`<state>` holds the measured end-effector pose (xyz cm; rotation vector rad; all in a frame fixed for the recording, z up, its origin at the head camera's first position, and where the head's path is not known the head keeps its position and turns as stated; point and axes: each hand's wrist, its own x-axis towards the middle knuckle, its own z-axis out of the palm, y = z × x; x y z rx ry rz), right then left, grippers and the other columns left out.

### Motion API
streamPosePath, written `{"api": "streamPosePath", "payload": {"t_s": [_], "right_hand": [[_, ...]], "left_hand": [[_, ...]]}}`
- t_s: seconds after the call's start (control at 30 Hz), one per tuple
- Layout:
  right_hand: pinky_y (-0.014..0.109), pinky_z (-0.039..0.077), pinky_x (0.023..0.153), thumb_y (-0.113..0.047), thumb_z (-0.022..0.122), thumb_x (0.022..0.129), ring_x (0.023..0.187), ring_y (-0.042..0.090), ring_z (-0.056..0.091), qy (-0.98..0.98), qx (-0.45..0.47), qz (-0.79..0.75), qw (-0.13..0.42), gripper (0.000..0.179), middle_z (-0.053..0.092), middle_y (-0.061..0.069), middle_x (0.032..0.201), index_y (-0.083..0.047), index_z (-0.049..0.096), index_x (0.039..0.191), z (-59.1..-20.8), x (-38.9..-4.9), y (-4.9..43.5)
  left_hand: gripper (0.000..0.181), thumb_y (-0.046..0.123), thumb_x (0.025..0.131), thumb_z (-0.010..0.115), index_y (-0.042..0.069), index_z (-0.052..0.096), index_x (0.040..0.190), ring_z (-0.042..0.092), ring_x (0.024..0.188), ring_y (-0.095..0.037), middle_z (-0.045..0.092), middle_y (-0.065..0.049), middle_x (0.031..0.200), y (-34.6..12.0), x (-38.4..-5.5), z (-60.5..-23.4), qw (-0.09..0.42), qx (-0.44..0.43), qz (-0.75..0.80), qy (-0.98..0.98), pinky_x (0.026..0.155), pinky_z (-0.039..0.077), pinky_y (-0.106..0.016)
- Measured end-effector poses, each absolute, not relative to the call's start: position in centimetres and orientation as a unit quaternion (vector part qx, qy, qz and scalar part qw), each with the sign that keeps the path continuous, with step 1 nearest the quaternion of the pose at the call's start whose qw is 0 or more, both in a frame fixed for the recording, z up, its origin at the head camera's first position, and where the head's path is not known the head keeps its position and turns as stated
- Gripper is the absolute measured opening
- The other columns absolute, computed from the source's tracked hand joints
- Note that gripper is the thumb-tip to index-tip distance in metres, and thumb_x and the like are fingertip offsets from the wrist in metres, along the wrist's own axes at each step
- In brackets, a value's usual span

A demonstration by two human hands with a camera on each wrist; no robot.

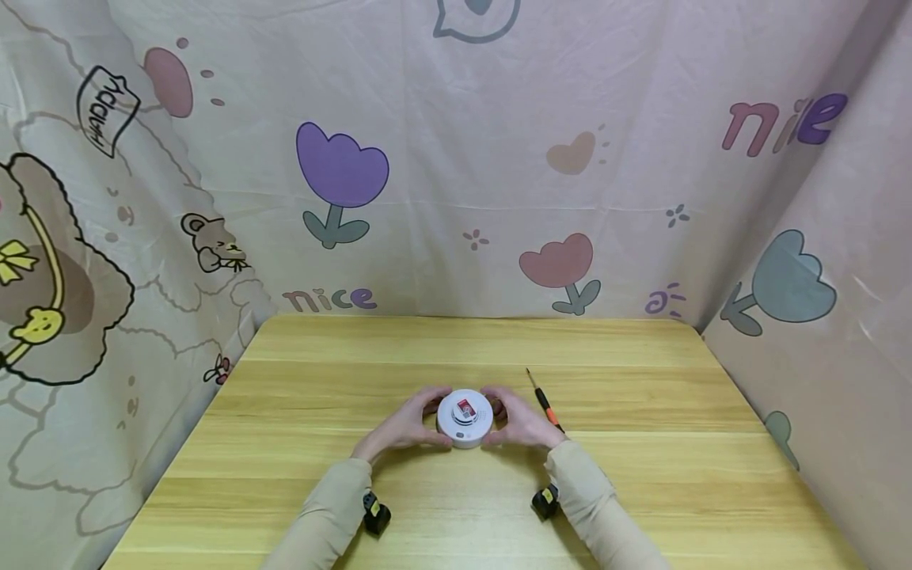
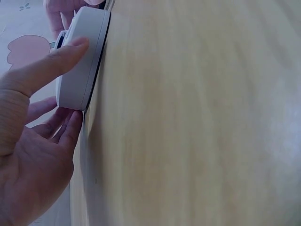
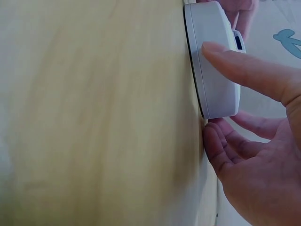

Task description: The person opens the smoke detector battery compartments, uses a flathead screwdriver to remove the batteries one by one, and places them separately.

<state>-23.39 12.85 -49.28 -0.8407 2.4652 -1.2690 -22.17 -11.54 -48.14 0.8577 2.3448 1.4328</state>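
Observation:
A round white smoke detector [image 1: 465,434] lies face up near the middle of the wooden table, a red label on its raised centre. My left hand [image 1: 408,423] grips its left side, thumb along the near wall and fingers curled behind. On the opposite side my right hand [image 1: 523,419] holds it the same way. In the left wrist view, the left thumb presses the detector's side wall [image 2: 82,70], with the fingers at its lower edge. The right wrist view has the right thumb against the detector's wall [image 3: 211,80]. Its base sits close over the tabletop.
A screwdriver [image 1: 544,402] with a black and orange handle lies just beyond my right hand, its tip pointing away. The wooden table [image 1: 321,356] meets a printed cloth backdrop [image 1: 442,158] at the back and sides. Each wrist carries a small black camera [image 1: 376,516].

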Motion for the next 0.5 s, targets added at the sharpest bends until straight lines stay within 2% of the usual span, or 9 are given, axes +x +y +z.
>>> {"api": "streamPosePath", "payload": {"t_s": [0.23, 0.5], "right_hand": [[0.030, 0.051, 0.075, -0.009, 0.079, 0.061, 0.088, 0.018, 0.053, 0.844, -0.295, -0.432, 0.116, 0.078, 0.056, 0.009, 0.099, 0.000, 0.038, 0.127, -49.5, -23.4, 12.7], [0.027, 0.051, 0.074, -0.009, 0.080, 0.060, 0.088, 0.018, 0.054, 0.850, -0.291, -0.426, 0.101, 0.080, 0.056, 0.010, 0.101, -0.001, 0.038, 0.127, -49.6, -23.4, 12.6]], "left_hand": [[0.088, 0.017, 0.065, 0.079, -0.001, 0.030, 0.135, 0.040, 0.125, -0.029, 0.037, -0.016, 0.136, -11.8, -23.2, -50.1, 0.123, 0.285, 0.489, 0.815, 0.107, 0.032, -0.042], [0.089, 0.019, 0.064, 0.079, 0.000, 0.030, 0.136, 0.040, 0.125, -0.027, 0.036, -0.015, 0.137, -11.8, -23.2, -50.1, 0.129, 0.286, 0.488, 0.815, 0.106, 0.034, -0.038]]}}
